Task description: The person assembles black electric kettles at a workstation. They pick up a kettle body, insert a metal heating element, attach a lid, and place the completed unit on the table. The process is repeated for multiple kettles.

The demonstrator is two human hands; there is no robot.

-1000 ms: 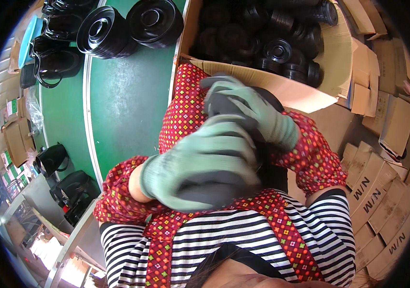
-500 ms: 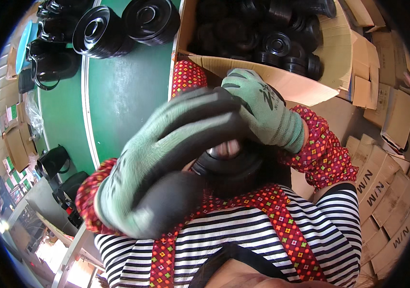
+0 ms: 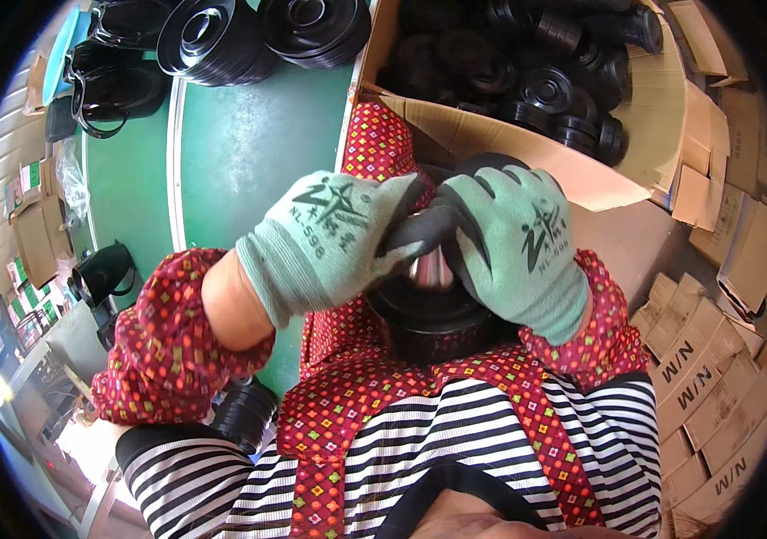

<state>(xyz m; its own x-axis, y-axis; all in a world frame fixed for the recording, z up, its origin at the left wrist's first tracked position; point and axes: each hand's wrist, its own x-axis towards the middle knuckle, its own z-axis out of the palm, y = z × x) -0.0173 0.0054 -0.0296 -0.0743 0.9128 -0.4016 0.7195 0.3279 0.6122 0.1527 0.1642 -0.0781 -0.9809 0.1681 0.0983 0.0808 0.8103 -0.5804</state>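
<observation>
Head view: left hand [image 3: 339,238] and right hand [image 3: 514,238] meet mid-frame, fingers curled in close; can't tell if either grip's got anything. Black disc [image 3: 442,337] sits at 6 o'clock from them, by the apron [image 3: 374,391]. Box [image 3: 509,148] at 1, green desk [image 3: 249,153] at 10.
</observation>
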